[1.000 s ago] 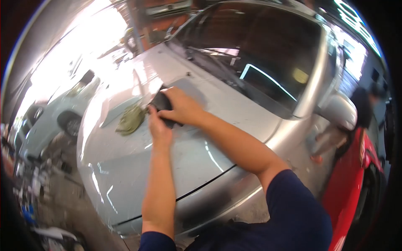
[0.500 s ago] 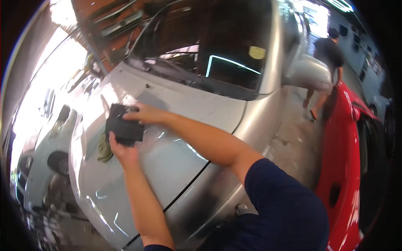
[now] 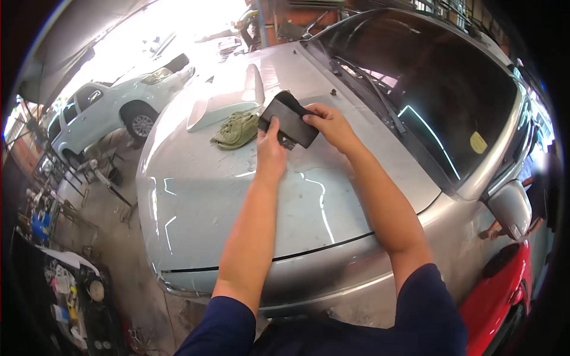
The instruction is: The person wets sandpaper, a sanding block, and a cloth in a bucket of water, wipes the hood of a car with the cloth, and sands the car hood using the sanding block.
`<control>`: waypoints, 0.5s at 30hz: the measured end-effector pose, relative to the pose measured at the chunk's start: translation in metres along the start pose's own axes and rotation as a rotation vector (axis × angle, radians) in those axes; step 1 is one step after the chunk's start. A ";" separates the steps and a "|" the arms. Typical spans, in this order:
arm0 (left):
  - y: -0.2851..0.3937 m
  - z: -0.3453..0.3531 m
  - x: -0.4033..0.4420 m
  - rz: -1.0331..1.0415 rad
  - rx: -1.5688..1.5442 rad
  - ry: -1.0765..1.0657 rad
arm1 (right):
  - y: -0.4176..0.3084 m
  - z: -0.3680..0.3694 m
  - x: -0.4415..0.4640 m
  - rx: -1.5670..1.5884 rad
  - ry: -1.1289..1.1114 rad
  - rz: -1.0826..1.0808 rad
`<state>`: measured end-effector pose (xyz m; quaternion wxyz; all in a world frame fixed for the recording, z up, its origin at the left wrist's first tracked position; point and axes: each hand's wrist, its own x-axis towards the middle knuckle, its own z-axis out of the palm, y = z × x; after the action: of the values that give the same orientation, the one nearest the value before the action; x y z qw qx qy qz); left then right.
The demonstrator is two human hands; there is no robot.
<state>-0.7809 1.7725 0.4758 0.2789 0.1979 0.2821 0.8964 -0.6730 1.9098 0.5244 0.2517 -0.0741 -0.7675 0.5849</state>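
Above the silver car hood [image 3: 237, 207], both hands hold a dark flat rectangular piece [image 3: 289, 121]. My left hand [image 3: 271, 148] grips its lower left edge, thumb on top. At the piece's right end, my right hand [image 3: 328, 126] pinches the upper right edge, where a dark sheet or flap shows. A crumpled green cloth [image 3: 236, 130] lies on the hood just left of my left hand. Whether the piece touches the hood cannot be made out.
The windshield [image 3: 415, 89] and side mirror [image 3: 512, 209] are at the right, near a red car [image 3: 496, 296] and a partly hidden person [image 3: 537, 196]. A light-coloured pickup [image 3: 113, 107] stands at the left. Car parts and tools lie at the lower left.
The view has swung, shifting the hood, cloth and windshield rightward since the previous frame. My hands still hold the dark piece, now tilted differently, with its flap raised at the right end.
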 end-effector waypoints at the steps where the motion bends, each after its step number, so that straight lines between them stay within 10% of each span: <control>1: 0.000 0.003 -0.001 -0.004 0.016 0.007 | -0.001 0.003 0.000 -0.086 0.000 -0.092; 6: -0.005 -0.001 0.001 -0.030 0.129 0.059 | -0.007 0.015 -0.010 -0.627 0.088 -0.567; 15: -0.019 -0.009 0.012 -0.010 -0.144 -0.044 | -0.012 0.034 -0.015 -1.009 0.211 -0.718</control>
<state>-0.7872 1.7891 0.4591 0.3031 0.1957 0.2118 0.9083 -0.6737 1.8706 0.5242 0.4410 0.0213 -0.8970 0.0192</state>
